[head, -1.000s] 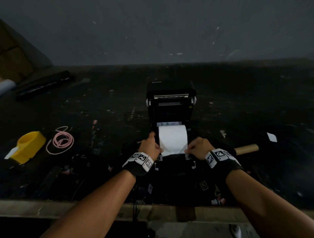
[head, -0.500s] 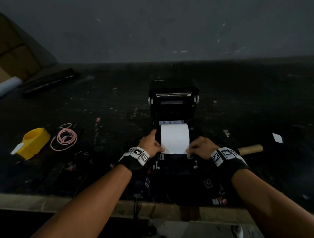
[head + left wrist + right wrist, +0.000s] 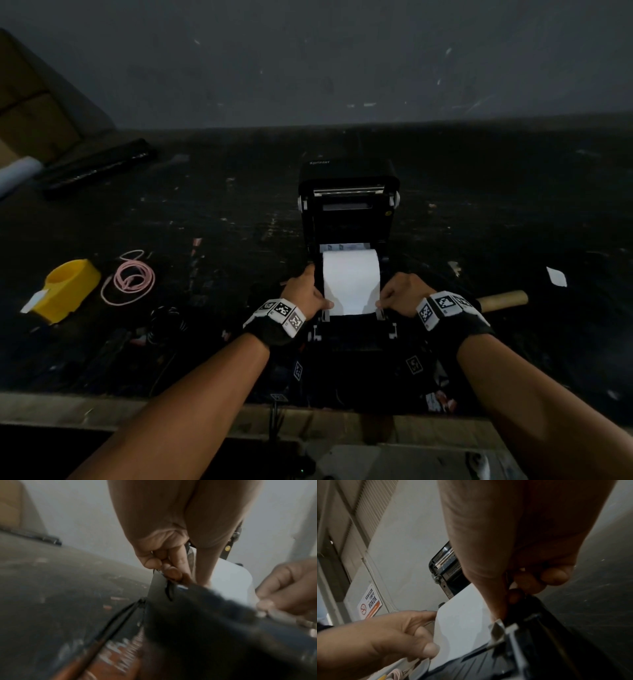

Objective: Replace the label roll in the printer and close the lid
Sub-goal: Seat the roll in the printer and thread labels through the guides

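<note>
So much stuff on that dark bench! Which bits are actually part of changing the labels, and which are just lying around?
Part of the job:
- printer, its lid raised
- white label roll in the printer
- left hand and right hand, each at one edge of the label strip

Just lying about:
- yellow plastic holder
- coiled pink cable
- cardboard tube
- loose white paper scrap
- black bar at the back

The printer is black and its label roll plain white. Black-and-white checked markers band both wrists; a yellow holder sits beside a pink coiled cable on the dark, speckled table
</note>
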`<state>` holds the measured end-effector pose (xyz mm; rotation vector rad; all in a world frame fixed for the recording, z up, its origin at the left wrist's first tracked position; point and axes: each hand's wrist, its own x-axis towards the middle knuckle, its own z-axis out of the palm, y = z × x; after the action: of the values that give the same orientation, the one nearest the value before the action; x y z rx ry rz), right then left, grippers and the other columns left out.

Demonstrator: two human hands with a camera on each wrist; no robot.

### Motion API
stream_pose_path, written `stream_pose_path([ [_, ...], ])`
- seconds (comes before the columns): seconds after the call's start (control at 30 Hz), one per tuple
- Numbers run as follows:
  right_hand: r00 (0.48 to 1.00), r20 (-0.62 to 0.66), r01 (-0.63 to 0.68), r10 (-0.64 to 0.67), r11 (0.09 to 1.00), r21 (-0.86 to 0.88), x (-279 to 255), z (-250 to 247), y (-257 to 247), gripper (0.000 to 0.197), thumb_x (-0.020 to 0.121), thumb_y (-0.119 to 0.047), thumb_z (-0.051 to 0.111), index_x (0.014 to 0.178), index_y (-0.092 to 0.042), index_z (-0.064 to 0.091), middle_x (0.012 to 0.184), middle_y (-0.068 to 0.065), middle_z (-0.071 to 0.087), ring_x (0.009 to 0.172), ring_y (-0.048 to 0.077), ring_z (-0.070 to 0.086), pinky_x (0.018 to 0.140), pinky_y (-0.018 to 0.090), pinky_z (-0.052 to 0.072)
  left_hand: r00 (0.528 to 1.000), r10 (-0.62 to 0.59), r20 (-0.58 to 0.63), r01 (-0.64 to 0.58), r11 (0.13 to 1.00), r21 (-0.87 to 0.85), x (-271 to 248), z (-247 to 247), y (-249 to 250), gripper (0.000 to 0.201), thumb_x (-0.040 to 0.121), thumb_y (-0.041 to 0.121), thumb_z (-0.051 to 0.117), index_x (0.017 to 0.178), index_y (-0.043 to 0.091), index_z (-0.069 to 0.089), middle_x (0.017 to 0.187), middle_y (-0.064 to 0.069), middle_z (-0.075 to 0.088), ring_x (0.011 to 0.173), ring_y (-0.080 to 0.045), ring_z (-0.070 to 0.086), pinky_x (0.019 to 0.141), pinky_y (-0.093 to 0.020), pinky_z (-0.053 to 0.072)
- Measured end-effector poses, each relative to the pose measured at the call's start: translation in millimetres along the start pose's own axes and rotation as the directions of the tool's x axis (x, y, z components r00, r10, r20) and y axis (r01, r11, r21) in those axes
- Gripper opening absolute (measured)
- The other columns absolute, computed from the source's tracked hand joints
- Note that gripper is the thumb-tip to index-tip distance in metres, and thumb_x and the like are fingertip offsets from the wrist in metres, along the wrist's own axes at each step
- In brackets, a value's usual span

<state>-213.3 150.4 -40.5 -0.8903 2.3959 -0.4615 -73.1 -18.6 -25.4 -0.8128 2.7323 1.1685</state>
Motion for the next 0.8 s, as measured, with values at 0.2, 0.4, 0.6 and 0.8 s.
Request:
stream_pose_path([
  [0.2,0.997,0.065,-0.03,0.031,0.999,-0.011,1,-8,-9,0.021,0.076,-0.029,0.07,0.082,-0.009,0.072,0.097,0.007,0.07,0.088,0.018,0.06,0.073,0.025,0.042,0.999,-0.055,-0.005,0.054,0.995,-0.083,3,1,-2,0.082,0.076,0.008,0.072,0.143,0.013,0.026,0.101,-0.013,0.073,0.104,-0.023,0.065,0.103,-0.034,0.045],
  [0.4,0.999,-0.006,-0.047,0.048,0.991,0.121,-2,-6,-3,0.018,0.075,-0.029,0.072,0.084,-0.014,0.075,0.092,0.002,0.069,0.088,0.015,0.06,0.07,0.019,0.041,0.995,-0.052,0.089,0.045,0.995,0.088,9,-2,3,0.069,0.074,0.011,0.074,0.132,0.007,0.038,0.109,-0.017,0.069,0.104,-0.031,0.064,0.096,-0.04,0.049],
  [0.6,0.998,0.0,-0.067,0.067,0.995,0.071,-6,-2,-3,0.01,0.075,-0.031,0.069,0.069,-0.023,0.07,0.087,-0.001,0.066,0.087,0.016,0.061,0.074,0.023,0.043,0.996,-0.072,0.053,0.068,0.995,0.069,17,-5,-1,0.083,0.066,0.017,0.08,0.137,0.012,0.037,0.123,-0.014,0.063,0.114,-0.031,0.059,0.103,-0.041,0.044],
  [0.8,0.992,0.036,-0.122,0.122,0.992,0.017,-1,-8,-12,0.034,0.073,-0.035,0.07,0.094,-0.008,0.071,0.103,0.009,0.069,0.097,0.024,0.063,0.089,0.037,0.052,0.994,-0.095,0.051,0.091,0.992,0.089,23,1,-6,0.079,0.066,0.016,0.078,0.133,0.012,0.038,0.122,-0.017,0.063,0.114,-0.034,0.059,0.103,-0.047,0.043],
])
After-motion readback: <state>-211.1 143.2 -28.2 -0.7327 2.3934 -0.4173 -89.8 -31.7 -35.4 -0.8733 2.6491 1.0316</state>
